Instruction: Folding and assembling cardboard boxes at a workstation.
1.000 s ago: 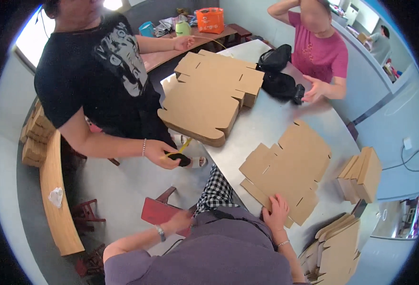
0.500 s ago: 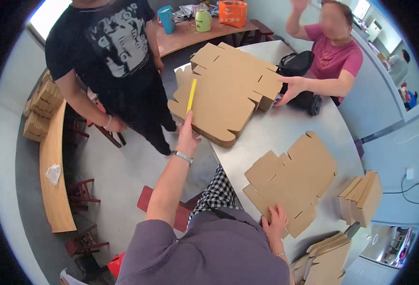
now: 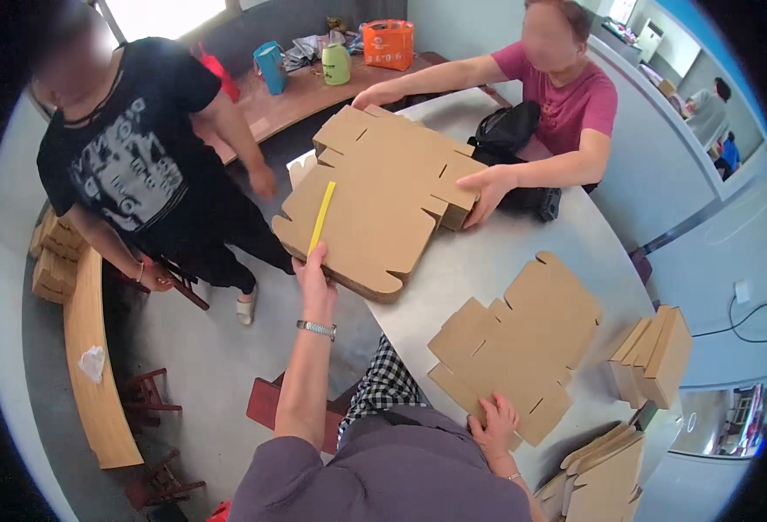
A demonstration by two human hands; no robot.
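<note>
A stack of flat, die-cut cardboard box blanks lies at the far side of the metal table, overhanging its left edge, with a yellow strip across its top. My left hand grips the near left edge, thumb on top by the strip and fingers mostly hidden below. A co-worker in pink holds the same stack, one hand at its right side and another hand at its far edge. My right hand rests with fingers spread on the near edge of a single flat cardboard blank.
Folded cardboard pieces stand at the table's right, and more blanks lean near my right arm. A black bag sits before the co-worker. Another person in black stands left. Red stools are on the floor.
The co-worker's raised hand has come down to the stack's far edge, and their other hand has closed on its right side. My view has shifted; both my hands keep their places.
</note>
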